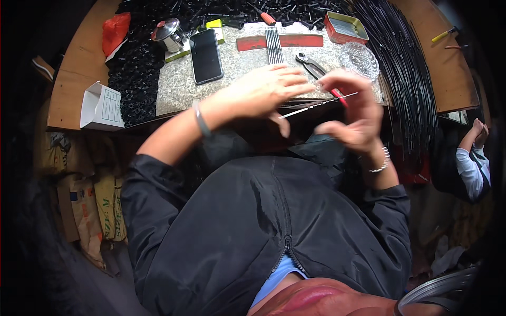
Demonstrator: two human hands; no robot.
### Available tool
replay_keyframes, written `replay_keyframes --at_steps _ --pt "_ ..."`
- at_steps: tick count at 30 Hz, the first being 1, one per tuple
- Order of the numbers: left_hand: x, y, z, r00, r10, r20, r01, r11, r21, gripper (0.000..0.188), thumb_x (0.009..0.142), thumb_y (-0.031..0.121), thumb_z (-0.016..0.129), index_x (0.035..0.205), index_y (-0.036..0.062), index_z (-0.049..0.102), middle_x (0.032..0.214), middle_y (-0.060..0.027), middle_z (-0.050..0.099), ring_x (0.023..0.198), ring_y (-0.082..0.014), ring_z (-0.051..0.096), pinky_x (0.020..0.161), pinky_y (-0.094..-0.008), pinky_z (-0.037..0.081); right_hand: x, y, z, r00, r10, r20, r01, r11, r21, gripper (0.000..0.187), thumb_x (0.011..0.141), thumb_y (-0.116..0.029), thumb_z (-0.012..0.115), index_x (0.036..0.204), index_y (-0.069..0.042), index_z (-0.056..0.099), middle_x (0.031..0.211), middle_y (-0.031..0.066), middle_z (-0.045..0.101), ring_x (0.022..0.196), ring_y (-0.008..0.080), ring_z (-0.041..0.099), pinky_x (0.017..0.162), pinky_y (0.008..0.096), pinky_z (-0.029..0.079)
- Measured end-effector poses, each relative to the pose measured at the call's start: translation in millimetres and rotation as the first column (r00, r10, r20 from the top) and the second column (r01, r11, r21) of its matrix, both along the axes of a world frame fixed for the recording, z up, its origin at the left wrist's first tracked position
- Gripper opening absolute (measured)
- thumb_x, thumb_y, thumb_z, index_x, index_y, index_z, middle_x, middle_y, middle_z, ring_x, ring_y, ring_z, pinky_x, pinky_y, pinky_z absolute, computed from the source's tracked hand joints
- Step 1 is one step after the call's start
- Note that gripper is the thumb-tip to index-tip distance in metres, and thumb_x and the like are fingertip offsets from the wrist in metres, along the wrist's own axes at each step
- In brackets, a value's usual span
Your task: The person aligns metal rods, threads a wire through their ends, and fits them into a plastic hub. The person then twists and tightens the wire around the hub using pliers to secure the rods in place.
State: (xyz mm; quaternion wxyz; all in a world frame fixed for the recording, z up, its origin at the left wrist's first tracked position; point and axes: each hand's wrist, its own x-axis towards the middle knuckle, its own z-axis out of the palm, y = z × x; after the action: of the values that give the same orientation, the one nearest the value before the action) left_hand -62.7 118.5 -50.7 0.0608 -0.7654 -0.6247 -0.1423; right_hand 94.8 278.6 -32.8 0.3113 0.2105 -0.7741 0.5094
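Observation:
A thin metal rod (pixel 296 112) with several dark pieces along its middle slants between my hands at the table's front edge. My left hand (pixel 263 95) is above its left end, fingers stretched out and thumb hanging apart beside that end. Across from it, my right hand (pixel 361 113) curves in a C shape, thumb and fingers apart, with the rod's thin tip crossing in front of its fingers. Both hands are blurred, and what bears the rod's weight cannot be made out. Pliers (pixel 313 66) with red handles lie just beyond, partly covered by the right hand.
Behind lie a row of metal rods (pixel 274 47) on a red strip (pixel 311 41), a phone (pixel 206 57), a glass dish (pixel 360 60), a tin (pixel 346 28) and a screwdriver (pixel 268 19). Black parts (pixel 139 63) heap leftward; long black rods (pixel 403 79) overhang rightward. Another person's arm (pixel 468 152) shows far right.

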Motion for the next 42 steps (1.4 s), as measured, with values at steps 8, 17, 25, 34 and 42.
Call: replay_keyframes --at_steps 8,17,25,34,42 --pt "-70 35 -72 0.986 0.109 -0.124 -0.120 0.989 -0.082 0.090 0.065 0.072 0.056 0.125 0.0066 0.042 0.148 -0.0146 0.023 0.139 -0.0359 0.009 0.110 -0.0562 0.009 -13 -65 -101 0.937 -0.297 0.183 0.346 0.856 -0.384 0.016 0.082 -0.004 0.068 0.081 -0.003 0.052 0.076 0.0001 0.053 0.071 0.0047 0.049 0.061 0.0208 0.041" --pt "116 19 -62 0.937 0.346 -0.041 -0.319 0.901 0.295 0.030 0.083 0.023 0.054 0.101 -0.0014 0.054 0.093 -0.0143 0.057 0.108 -0.0303 0.053 0.107 -0.0552 0.022 122 1 -32 0.920 -0.220 -0.324 -0.233 0.360 -0.903 0.040 0.096 -0.049 0.034 0.075 -0.015 0.039 0.067 -0.0002 0.036 0.070 0.0164 0.043 0.087 0.0416 0.040" --pt "105 -18 68 0.862 0.245 -0.444 -0.297 0.953 -0.052 0.008 0.077 0.006 0.044 0.069 0.0068 0.048 0.050 -0.0072 0.048 0.046 -0.0235 0.054 0.107 -0.0476 0.028 146 -54 -22 0.985 0.059 0.164 -0.043 0.995 -0.094 0.063 0.069 -0.014 0.080 0.120 0.005 0.049 0.118 0.0233 0.054 0.106 0.0345 0.056 0.094 0.0425 0.041" --pt "114 7 73 0.852 0.142 -0.504 -0.130 0.990 0.058 0.046 0.087 0.018 0.055 0.126 -0.0044 0.045 0.111 -0.0218 0.059 0.104 -0.0297 0.058 0.098 -0.0393 0.040 -1 -25 -107 0.906 -0.270 0.326 0.275 0.961 0.030 0.038 0.086 -0.020 0.059 0.118 -0.001 0.051 0.114 0.0098 0.061 0.102 0.0281 0.058 0.087 0.0379 0.046" --pt "50 -7 72 0.985 0.039 0.167 -0.128 0.816 0.564 0.056 0.093 0.027 0.049 0.132 -0.0101 0.033 0.119 -0.0246 0.054 0.113 -0.0354 0.051 0.101 -0.0399 0.035 -1 -56 -142 0.855 0.168 0.490 0.166 0.806 -0.567 0.014 0.088 -0.010 0.060 0.082 0.001 0.066 0.064 0.0046 0.063 0.058 0.0102 0.060 0.056 0.0247 0.050"
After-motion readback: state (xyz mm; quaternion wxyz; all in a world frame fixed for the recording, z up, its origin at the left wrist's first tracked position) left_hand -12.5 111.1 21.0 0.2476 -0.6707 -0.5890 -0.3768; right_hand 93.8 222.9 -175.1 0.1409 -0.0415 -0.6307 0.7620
